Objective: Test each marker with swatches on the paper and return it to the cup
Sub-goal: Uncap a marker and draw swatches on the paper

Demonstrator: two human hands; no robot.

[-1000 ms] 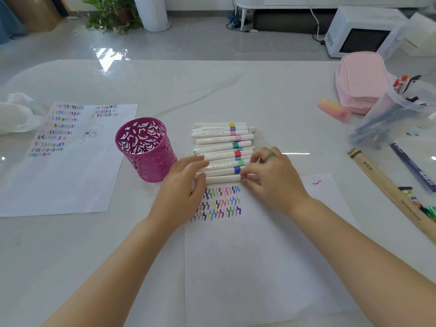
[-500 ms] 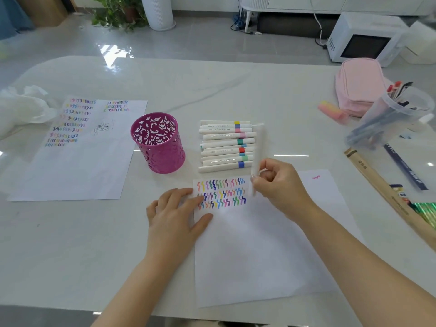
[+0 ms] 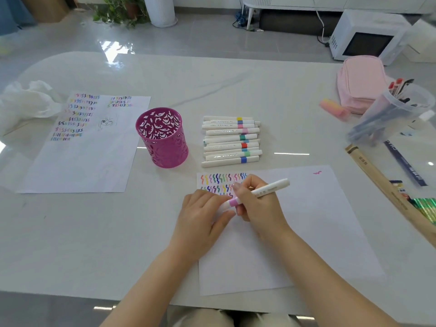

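Over the paper [image 3: 306, 220], at its swatch corner, fingers of the right hand [image 3: 259, 206] pinch the pink-banded marker [image 3: 264, 191] while the left hand [image 3: 203, 215] grips its cap end; a jerky uncapping could streak finished swatches [image 3: 219, 178] or skid the loose paper.

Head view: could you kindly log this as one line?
right hand holds pink-band marker | left hand grips its cap end | above paper

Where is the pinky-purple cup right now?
In the head view, the cup stands left of centre, between the row of markers and the left sheet of swatches.
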